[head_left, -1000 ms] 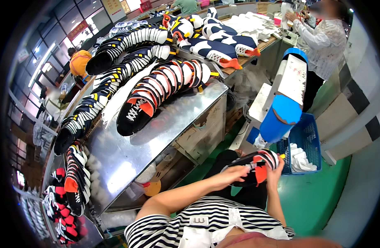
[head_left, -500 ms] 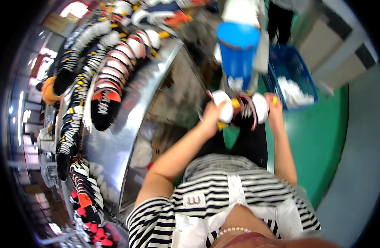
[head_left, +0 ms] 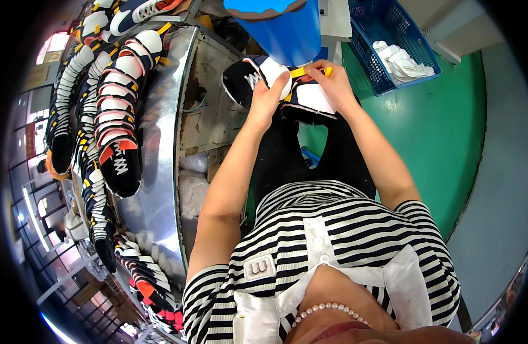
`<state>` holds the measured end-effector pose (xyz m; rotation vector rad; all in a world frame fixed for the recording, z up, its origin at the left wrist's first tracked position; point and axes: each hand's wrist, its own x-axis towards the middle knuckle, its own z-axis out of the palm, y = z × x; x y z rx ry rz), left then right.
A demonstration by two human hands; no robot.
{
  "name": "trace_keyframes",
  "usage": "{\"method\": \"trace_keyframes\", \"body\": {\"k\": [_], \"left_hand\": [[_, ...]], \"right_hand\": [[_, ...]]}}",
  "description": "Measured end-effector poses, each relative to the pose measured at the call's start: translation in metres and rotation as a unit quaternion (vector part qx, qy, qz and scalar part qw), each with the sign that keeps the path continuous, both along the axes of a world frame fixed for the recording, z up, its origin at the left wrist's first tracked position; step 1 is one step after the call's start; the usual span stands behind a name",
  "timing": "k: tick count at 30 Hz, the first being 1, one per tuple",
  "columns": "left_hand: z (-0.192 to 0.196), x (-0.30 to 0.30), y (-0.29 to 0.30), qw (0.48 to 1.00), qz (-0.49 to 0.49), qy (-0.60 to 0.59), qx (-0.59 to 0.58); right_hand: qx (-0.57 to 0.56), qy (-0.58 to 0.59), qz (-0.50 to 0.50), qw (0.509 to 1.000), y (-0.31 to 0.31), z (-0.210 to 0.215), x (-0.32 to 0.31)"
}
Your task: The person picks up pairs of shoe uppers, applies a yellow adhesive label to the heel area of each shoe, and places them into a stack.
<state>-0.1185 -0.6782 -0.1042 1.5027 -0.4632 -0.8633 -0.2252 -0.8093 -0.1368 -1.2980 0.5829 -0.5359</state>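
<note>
My left hand (head_left: 266, 102) is closed on a black shoe upper (head_left: 237, 81) with white laces and a white heel part, just beneath the blue bin. Beside it a second shoe upper (head_left: 314, 98), white with a dark edge, sits under my right hand (head_left: 331, 87). The right fingers pinch a yellow tab (head_left: 300, 72) that stretches between the two uppers. Both uppers are held in front of my knees. How the second one is attached to the tab is partly hidden by my fingers.
A metal table (head_left: 160, 137) on the left bears rows of nested shoe uppers (head_left: 117, 103). Ahead stands a tall blue bin (head_left: 287, 37). To the right, a blue plastic basket (head_left: 384, 23) with white pieces (head_left: 402, 62) rests on the green floor (head_left: 413, 126).
The view has shifted, so the bin and basket sit higher. The uppers, earlier held up side by side between my hands, are now turned apart, and my right hand has moved in to the yellow tab.
</note>
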Motion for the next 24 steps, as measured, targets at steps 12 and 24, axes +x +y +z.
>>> {"method": "trace_keyframes", "body": {"k": [12, 24], "left_hand": [[-0.007, 0.039, -0.045, 0.908, 0.152, 0.39, -0.018], [0.028, -0.069, 0.049, 0.994, 0.058, 0.096, -0.011]], "right_hand": [[0.178, 0.08, 0.065, 0.979, -0.045, 0.004, 0.012], [0.219, -0.066, -0.062, 0.971, 0.059, 0.003, -0.021]]}}
